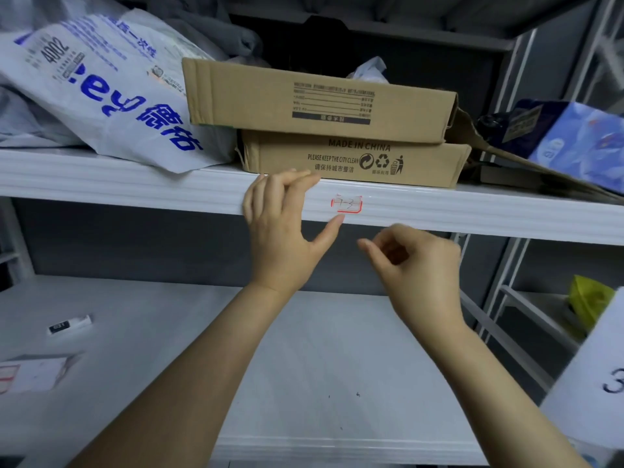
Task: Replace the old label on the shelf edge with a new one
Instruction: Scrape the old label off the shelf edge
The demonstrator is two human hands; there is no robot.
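Your left hand [280, 231] rests against the white shelf edge [135, 187]. Its fingers lie close together, lightly bent over the top lip, and the thumb stretches out to the right. The thumb tip touches the edge just below the lower left corner of the label [346, 205]. This small white sticker has a red border and handwritten marks, and it is stuck flat on the front of the shelf edge.

Your right hand [418, 268] hovers below and right of the label, apart from the shelf. Its fingers are curled inward, but motion blur hides whether they pinch anything.

Two flat cardboard boxes [317, 96] are stacked on the shelf directly above the label. A white plastic bag [101, 89] with blue print slumps to their left.
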